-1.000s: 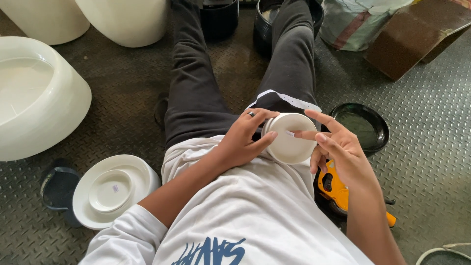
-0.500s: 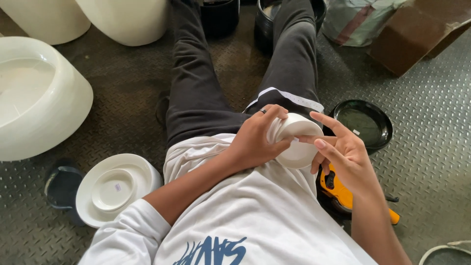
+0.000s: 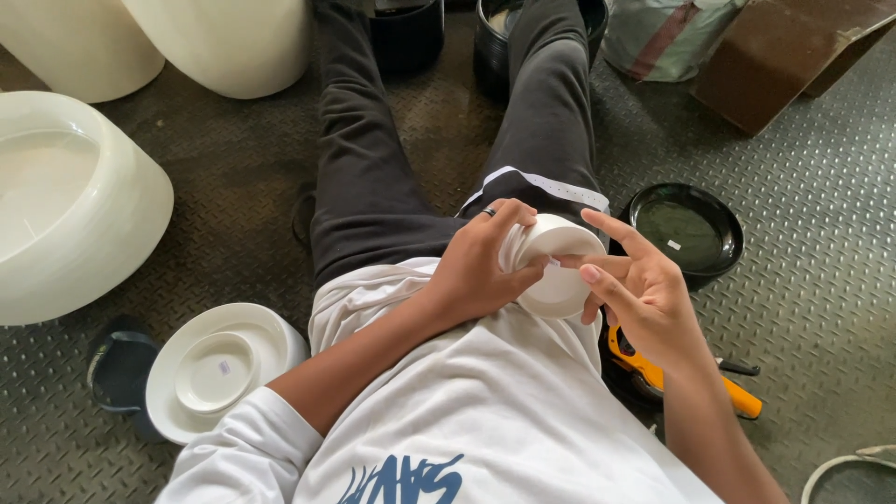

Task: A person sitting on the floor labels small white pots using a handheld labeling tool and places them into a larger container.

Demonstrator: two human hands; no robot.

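Left hand [image 3: 481, 271] is being wrapped around a small white round pot [image 3: 555, 266] at frame centre; right hand [image 3: 644, 289], fingers spread, is being pressed against its rim.

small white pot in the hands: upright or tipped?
Tipped. The small white pot lies on its side between the left hand and right hand, one round end facing the camera.

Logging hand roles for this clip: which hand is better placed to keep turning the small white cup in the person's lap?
Right, probably. The left hand is wrapped around the white cup, gripping it, while the right hand has open fingers resting on its rim, free to reposition.
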